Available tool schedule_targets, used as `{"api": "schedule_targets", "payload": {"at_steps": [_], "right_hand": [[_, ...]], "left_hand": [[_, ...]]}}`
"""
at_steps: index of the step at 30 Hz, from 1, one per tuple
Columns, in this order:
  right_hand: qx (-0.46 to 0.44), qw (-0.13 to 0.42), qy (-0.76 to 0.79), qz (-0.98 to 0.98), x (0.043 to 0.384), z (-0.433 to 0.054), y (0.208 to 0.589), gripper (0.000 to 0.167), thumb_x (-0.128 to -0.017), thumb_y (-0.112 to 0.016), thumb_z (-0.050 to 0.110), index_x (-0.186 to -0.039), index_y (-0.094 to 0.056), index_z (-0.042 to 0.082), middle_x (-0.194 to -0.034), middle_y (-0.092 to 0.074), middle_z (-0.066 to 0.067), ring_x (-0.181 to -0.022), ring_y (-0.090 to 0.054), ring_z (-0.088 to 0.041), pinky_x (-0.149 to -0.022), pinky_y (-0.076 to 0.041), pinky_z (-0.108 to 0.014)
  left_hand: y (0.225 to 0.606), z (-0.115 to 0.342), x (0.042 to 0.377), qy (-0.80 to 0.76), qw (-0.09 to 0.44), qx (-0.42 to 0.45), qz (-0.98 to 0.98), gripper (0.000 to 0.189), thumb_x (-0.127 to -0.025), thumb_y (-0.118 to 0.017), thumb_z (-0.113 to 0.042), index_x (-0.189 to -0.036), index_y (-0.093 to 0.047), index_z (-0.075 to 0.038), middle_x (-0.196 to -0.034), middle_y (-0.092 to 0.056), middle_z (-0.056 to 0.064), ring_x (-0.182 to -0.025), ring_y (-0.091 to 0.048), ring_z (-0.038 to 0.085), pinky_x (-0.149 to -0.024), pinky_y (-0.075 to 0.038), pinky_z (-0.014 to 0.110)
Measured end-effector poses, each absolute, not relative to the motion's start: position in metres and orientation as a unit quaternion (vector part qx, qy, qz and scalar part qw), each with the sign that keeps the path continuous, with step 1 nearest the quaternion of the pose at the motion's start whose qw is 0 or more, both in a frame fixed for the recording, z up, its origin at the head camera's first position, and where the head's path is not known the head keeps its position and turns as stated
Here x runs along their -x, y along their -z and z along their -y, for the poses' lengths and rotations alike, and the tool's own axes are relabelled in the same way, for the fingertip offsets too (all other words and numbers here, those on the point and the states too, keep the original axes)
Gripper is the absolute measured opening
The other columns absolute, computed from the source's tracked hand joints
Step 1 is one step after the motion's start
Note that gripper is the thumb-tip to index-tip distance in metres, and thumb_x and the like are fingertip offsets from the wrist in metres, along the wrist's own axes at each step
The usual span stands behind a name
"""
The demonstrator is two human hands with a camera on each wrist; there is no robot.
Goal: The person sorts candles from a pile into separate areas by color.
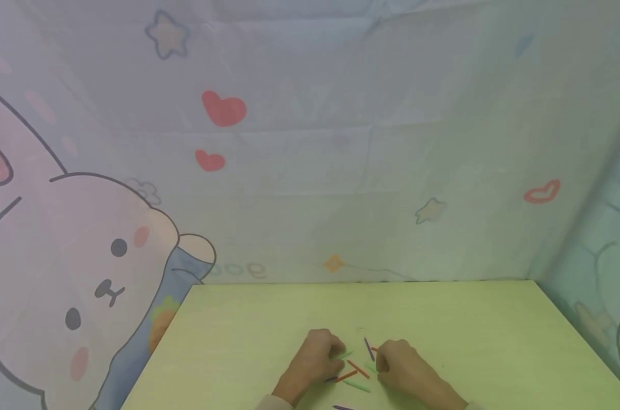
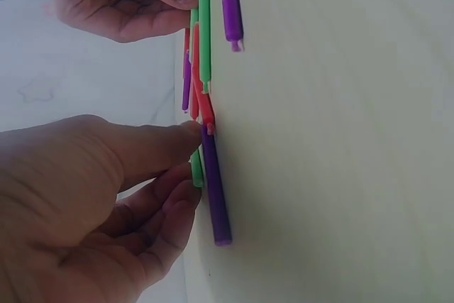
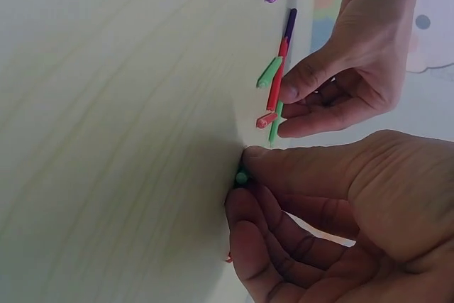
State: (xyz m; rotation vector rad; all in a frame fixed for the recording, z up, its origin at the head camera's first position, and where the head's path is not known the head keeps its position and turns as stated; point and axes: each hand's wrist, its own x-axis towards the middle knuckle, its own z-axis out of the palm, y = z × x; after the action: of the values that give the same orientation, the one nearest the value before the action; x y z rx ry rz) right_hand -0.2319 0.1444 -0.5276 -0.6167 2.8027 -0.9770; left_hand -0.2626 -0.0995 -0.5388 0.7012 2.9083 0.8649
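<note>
Both hands reach into a loose cluster of thin coloured sticks on the table. My left hand [image 1: 317, 357] pinches a green stick [image 2: 196, 172] between thumb and fingertips. Opposite it, my right hand [image 1: 404, 367] pinches another green stick [image 3: 242, 177], mostly hidden by its fingers. Two red sticks [image 1: 358, 369] lie between the hands, one running toward a dark purple stick [image 2: 216, 189] beneath the left hand. Beyond them is a purple stick [image 1: 369, 349], with an orange-red stick [image 1: 374, 349] partly covered by the right hand. A third green stick [image 1: 357, 386] lies nearer me.
Another purple stick [image 1: 343, 408] lies at the bottom edge of the head view. The pale yellow-green table [image 1: 238, 319] ends at the back against a printed cloth [image 1: 310, 216] with hearts, stars and a large rabbit. More cloth hangs along the right side.
</note>
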Motion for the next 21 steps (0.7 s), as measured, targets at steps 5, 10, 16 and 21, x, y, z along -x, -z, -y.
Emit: {"api": "schedule_targets", "payload": {"at_steps": [5,10,16,21], "right_hand": [[0.222,0.044,0.328,-0.917,0.233,-0.146,0.529,0.02,-0.082,-0.08,-0.009,-0.076,-0.073,0.009,-0.077,-0.07,0.002,-0.071,-0.06,-0.014,-0.067,-0.06,-0.035],[0.253,0.03,0.331,-0.908,0.239,-0.148,0.533,0.025,-0.079,-0.081,-0.01,-0.072,-0.072,0.012,-0.072,-0.067,0.007,-0.066,-0.058,-0.006,-0.065,-0.059,-0.029],[0.258,0.02,0.308,-0.916,0.244,-0.149,0.541,0.023,-0.077,-0.083,-0.01,-0.074,-0.073,0.01,-0.077,-0.068,0.003,-0.07,-0.064,-0.011,-0.066,-0.064,-0.037],[0.222,0.025,0.314,-0.923,0.238,-0.142,0.526,0.027,-0.074,-0.077,-0.017,-0.07,-0.072,0.009,-0.075,-0.069,0.001,-0.068,-0.063,-0.015,-0.066,-0.064,-0.037]], "left_hand": [[0.54,0.098,0.263,-0.27,-0.008,-0.236,-0.934,0.022,-0.089,-0.084,0.002,-0.108,-0.088,-0.009,-0.111,-0.084,0.006,-0.108,-0.079,0.027,-0.093,-0.066,0.036],[0.538,0.097,0.264,-0.27,-0.027,-0.254,-0.928,0.026,-0.087,-0.078,0.01,-0.101,-0.089,-0.009,-0.106,-0.086,0.006,-0.103,-0.083,0.027,-0.088,-0.067,0.033],[0.538,0.097,0.263,-0.275,-0.031,-0.266,-0.924,0.029,-0.085,-0.074,0.011,-0.101,-0.089,-0.008,-0.106,-0.086,0.005,-0.102,-0.083,0.026,-0.088,-0.067,0.033],[0.534,0.099,0.264,-0.269,-0.037,-0.259,-0.927,0.027,-0.085,-0.075,0.008,-0.102,-0.089,-0.009,-0.105,-0.085,0.004,-0.103,-0.081,0.023,-0.091,-0.066,0.034]]}}
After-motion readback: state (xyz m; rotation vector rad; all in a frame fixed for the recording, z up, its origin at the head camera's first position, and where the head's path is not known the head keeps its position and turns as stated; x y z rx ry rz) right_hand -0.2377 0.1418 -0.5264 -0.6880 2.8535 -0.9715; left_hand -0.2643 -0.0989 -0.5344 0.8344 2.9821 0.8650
